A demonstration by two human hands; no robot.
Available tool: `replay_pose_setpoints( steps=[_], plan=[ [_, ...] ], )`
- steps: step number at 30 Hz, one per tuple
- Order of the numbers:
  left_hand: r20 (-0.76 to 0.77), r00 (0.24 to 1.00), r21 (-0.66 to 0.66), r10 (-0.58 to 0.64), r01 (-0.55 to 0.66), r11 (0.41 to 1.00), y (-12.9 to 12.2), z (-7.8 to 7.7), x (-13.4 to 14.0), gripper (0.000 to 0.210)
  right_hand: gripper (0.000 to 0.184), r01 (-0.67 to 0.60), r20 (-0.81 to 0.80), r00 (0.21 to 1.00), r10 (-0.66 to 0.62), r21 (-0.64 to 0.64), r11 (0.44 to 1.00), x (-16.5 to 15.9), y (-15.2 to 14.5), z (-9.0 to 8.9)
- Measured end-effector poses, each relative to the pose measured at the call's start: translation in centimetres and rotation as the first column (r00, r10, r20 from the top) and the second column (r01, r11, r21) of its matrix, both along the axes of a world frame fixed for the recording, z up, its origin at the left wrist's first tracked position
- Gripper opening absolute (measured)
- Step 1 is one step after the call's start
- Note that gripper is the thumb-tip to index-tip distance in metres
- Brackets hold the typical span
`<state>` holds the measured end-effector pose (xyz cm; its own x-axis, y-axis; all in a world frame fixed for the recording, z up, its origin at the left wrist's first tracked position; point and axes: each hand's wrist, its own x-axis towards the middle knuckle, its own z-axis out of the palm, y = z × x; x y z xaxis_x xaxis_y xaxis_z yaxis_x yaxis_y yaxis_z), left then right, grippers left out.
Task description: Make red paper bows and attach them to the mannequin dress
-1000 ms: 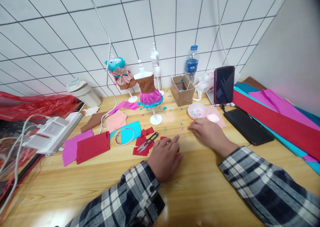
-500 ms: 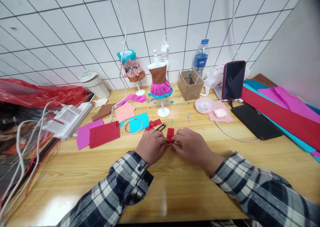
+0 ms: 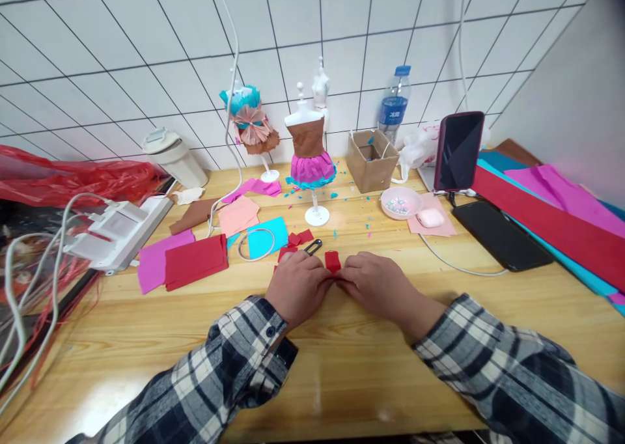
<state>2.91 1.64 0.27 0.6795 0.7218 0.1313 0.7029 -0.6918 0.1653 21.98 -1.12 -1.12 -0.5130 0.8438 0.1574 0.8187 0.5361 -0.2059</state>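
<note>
A small piece of red crepe paper (image 3: 333, 261) is pinched at its near edge between my two hands, low over the wooden table. My left hand (image 3: 299, 286) holds its left side with closed fingers, and my right hand (image 3: 374, 289) grips the right side the same way. Just beyond the left hand lie small red paper scraps (image 3: 299, 237) and black-handled scissors (image 3: 314, 247), their blades hidden. Farther back stands a small white dress form (image 3: 308, 138) in a brown top and a magenta skirt with blue trim.
Left of my hands lie a red paper stack (image 3: 196, 263), blue paper (image 3: 267, 237) and a ring (image 3: 256, 245). A second dressed form (image 3: 252, 124), a cardboard box (image 3: 372, 164), a bottle (image 3: 394, 105) and a pink bowl (image 3: 401, 203) stand behind. Phones (image 3: 459, 151) and long paper strips (image 3: 551, 222) are at right.
My fingertips have shifted slightly along the near edge of the red paper, which now looks shorter above them. The camera view has moved a little.
</note>
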Motion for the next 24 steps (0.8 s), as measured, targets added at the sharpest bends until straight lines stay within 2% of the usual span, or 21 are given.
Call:
replay_pose_setpoints(
  steps=[8, 13, 16, 20, 24],
  plan=[
    [0.07, 0.997, 0.006, -0.009, 0.009, 1.0, -0.39, -0.22, -0.31, 0.021, 0.019, -0.005, 0.047, 0.999, 0.004, 0.026, 1.0, -0.01, -0.33, 0.07],
    [0.047, 0.999, 0.017, -0.014, 0.013, 1.0, -0.53, -0.51, 0.25, 0.022, 0.016, -0.009, 0.066, 0.998, 0.008, 0.006, 1.0, 0.01, -0.46, 0.05],
    [0.033, 0.999, 0.034, -0.008, 0.007, 0.999, -0.59, -0.65, 0.27, 0.019, 0.016, 0.02, 0.003, 1.0, -0.02, -0.04, 0.999, 0.09, -0.48, 0.21],
    [0.048, 0.999, 0.056, -0.011, 0.008, 0.998, -0.64, -0.7, 0.07, 0.019, 0.016, 0.086, -0.159, 0.982, -0.106, -0.129, 0.988, 0.14, -0.26, 0.32],
    [0.061, 0.998, 0.05, -0.014, 0.011, 0.999, -0.54, -0.57, -0.05, 0.02, 0.015, 0.09, -0.169, 0.979, -0.118, -0.168, 0.982, 0.13, 0.11, 0.12]
  ],
)
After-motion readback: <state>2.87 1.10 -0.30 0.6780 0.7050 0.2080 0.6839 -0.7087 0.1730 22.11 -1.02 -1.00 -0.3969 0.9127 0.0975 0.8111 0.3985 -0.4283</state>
